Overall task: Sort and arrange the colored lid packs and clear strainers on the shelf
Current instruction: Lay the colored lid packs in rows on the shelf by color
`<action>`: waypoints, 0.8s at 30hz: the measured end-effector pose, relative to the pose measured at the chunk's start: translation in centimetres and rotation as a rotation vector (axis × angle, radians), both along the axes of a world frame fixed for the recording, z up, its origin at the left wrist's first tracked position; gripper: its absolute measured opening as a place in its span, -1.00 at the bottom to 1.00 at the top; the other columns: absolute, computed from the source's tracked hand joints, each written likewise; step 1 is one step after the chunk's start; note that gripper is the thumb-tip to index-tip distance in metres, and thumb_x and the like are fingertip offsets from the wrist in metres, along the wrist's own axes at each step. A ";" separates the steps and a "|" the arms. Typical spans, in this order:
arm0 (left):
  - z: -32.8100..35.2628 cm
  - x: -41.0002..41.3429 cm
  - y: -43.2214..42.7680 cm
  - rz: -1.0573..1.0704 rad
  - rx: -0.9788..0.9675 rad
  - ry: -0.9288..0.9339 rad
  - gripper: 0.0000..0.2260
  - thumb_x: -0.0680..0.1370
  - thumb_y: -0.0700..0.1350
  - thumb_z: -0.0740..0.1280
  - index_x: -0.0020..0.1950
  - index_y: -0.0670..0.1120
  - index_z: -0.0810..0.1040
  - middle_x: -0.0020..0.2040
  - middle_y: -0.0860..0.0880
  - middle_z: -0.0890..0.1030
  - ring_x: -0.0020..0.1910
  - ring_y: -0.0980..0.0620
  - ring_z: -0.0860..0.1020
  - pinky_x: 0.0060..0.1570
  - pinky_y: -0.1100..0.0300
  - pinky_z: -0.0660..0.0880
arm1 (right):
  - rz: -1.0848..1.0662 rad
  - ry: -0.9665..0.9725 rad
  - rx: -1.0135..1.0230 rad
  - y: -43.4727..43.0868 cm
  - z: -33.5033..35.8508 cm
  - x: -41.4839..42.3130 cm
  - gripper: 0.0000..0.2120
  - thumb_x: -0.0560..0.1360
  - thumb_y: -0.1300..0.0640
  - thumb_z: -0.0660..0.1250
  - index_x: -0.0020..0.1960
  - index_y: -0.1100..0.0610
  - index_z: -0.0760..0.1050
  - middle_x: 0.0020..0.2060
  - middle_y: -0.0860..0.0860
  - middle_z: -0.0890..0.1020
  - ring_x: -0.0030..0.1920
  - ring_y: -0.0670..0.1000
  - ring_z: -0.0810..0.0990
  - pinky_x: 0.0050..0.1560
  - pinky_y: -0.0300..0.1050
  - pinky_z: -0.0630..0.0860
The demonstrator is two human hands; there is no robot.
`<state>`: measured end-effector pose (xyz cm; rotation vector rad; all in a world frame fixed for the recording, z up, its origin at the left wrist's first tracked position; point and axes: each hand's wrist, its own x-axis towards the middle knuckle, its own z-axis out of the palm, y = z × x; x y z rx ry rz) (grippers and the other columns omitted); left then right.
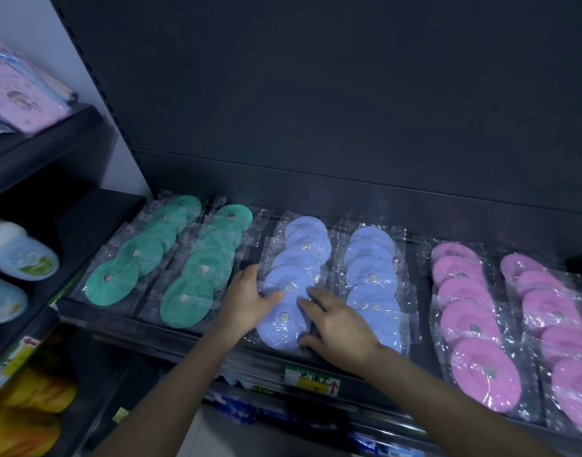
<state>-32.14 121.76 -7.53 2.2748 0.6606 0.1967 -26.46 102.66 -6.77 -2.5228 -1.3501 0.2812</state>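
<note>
At the far left a side rack holds pale blue slippers, apart from the work. On the shelf itself, two rows of green lid packs lie flat next to each other. Each row is shingled, the nearest pack on top, and its long axis runs from the front lip back toward the dark rear panel, leaning slightly right. The left hand sits at the left edge of the first blue row. Its fingers lie close together along the sleeve's side and the thumb stretches across the top. I cannot tell whether the fingertips tuck under the plastic. The right hand rests on the same row from the other side, fingers spread and fairly straight over the discs, thumb at the near edge of the front pack. This row runs front to back like the green ones, with its far end bending a little right. These packs look light: thin, probably soft discs in loose, crinkly sleeves that should slide easily over one another and fan out of line. Squaring the row between flat hands on its two long sides seems safer than lifting by a sleeve corner. Just beside it is the second blue row, and farther right are two pink rows, all aligned the same way. A yellow price label hangs on the front lip below the hands.
</note>
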 end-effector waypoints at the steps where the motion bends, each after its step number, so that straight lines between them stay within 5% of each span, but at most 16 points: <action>1: -0.1 0.2 0.3 0.007 0.017 0.009 -0.47 0.40 0.06 0.47 0.26 -0.15 0.43 0.12 -0.09 0.53 -0.02 -0.03 0.54 -0.07 0.17 0.45 | -0.004 -0.009 0.019 0.1 0.0 0.3 -0.32 0.47 -0.08 0.35 0.49 0.11 0.21 0.50 0.15 0.19 0.51 0.15 0.12 0.46 -0.05 0.13; 7: 0.8 1.8 0.3 -0.097 -0.076 0.083 -0.35 0.40 0.21 0.34 0.39 -0.11 0.34 0.31 0.02 0.42 0.25 -0.01 0.46 0.16 0.18 0.40 | -0.014 -0.012 -0.097 0.1 0.6 2.1 -0.18 0.45 -0.23 0.32 0.53 0.10 0.08 0.51 0.17 0.11 0.52 0.15 0.02 0.49 -0.05 0.00; 11: -0.1 1.8 -0.6 -0.129 -0.020 0.083 -0.50 0.48 0.02 0.37 0.34 -0.13 0.34 0.23 -0.11 0.44 0.18 -0.06 0.48 -0.03 0.23 0.36 | -0.015 0.023 -0.128 0.0 0.4 1.6 -0.19 0.44 -0.35 0.12 0.53 0.09 0.09 0.52 0.17 0.10 0.52 0.15 0.04 0.50 -0.05 -0.08; 13: -0.4 1.8 -0.7 -0.116 0.010 0.057 -0.51 0.49 -0.02 0.38 0.35 -0.14 0.34 0.26 -0.10 0.42 0.21 -0.08 0.46 -0.03 0.28 0.32 | -0.053 0.045 -0.050 -0.3 0.9 1.5 -0.20 0.40 -0.37 0.02 0.47 0.12 0.27 0.44 0.20 0.30 0.46 0.22 0.23 0.47 0.02 0.10; 16: -0.1 1.8 -0.9 -0.101 0.021 0.038 -0.42 0.49 -0.01 0.40 0.43 -0.14 0.29 0.39 -0.12 0.34 0.31 -0.07 0.40 0.09 0.31 0.28 | -0.164 0.018 0.033 -1.9 1.3 2.3 -0.37 0.43 -0.26 0.16 0.28 0.17 0.49 0.20 0.21 0.55 0.23 0.29 0.52 0.24 0.13 0.42; 18: 0.2 1.7 -1.1 -0.101 0.031 0.043 -0.40 0.49 -0.01 0.39 0.45 -0.14 0.26 0.44 -0.12 0.27 0.37 -0.06 0.34 0.09 0.32 0.24 | -0.251 -0.005 0.018 -3.5 1.6 2.9 -0.35 0.41 -0.25 0.20 0.32 0.17 0.46 0.29 0.25 0.49 0.33 0.31 0.42 0.31 0.22 0.31; 21: 0.4 1.4 -1.9 -0.173 0.110 0.002 -0.45 0.49 -0.03 0.37 0.43 -0.13 0.29 0.44 -0.10 0.24 0.39 -0.08 0.32 0.14 0.29 0.29 | -0.354 -0.018 -0.076 -6.6 1.5 3.4 -0.22 0.37 -0.38 0.01 0.44 0.06 0.32 0.46 0.16 0.29 0.47 0.27 0.18 0.42 0.25 0.10; 24: 0.3 1.4 -2.8 -0.252 0.256 -0.012 -0.52 0.49 -0.01 0.35 0.35 -0.15 0.39 0.40 -0.08 0.30 0.35 -0.07 0.36 0.26 0.23 0.26 | -0.368 -0.027 -0.123 -8.3 0.8 3.1 -0.24 0.34 -0.41 -0.03 0.38 -0.01 0.36 0.40 0.11 0.35 0.41 0.28 0.26 0.36 0.24 0.26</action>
